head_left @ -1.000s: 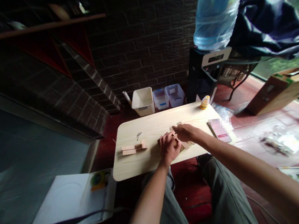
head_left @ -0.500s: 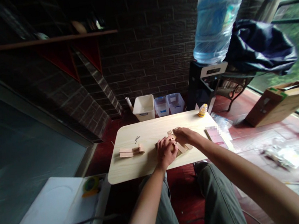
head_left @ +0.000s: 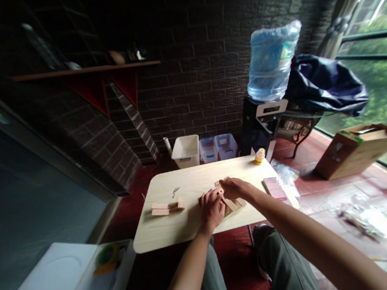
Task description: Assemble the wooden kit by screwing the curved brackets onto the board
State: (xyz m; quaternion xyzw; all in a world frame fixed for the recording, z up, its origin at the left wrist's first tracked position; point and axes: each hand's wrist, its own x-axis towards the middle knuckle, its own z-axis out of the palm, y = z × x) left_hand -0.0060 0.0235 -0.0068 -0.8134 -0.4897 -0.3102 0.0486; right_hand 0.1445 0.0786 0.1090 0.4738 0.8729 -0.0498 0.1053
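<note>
My left hand (head_left: 211, 210) presses down over light wooden blocks (head_left: 233, 205) near the middle of the table's front edge, its fingers curled around part of them. Close against it, my right hand (head_left: 233, 188) is closed at the upper side of the same blocks. Whatever sits between its fingertips is hidden or too small to name. Another set of joined wooden pieces (head_left: 167, 207) lies to the left on the tabletop (head_left: 168, 233). Behind that set are a few small dark metal parts (head_left: 176, 191).
A yellow-based bottle (head_left: 259, 157) stands at the table's back right corner. A pink flat item (head_left: 274, 188) lies at the right edge. Beyond the table are plastic bins (head_left: 185, 151), a water dispenser (head_left: 269, 109) and a cardboard box (head_left: 353, 151).
The camera view has tilted up slightly, so the table sits lower in the picture. Both hands stay at the wooden blocks, with little visible movement.
</note>
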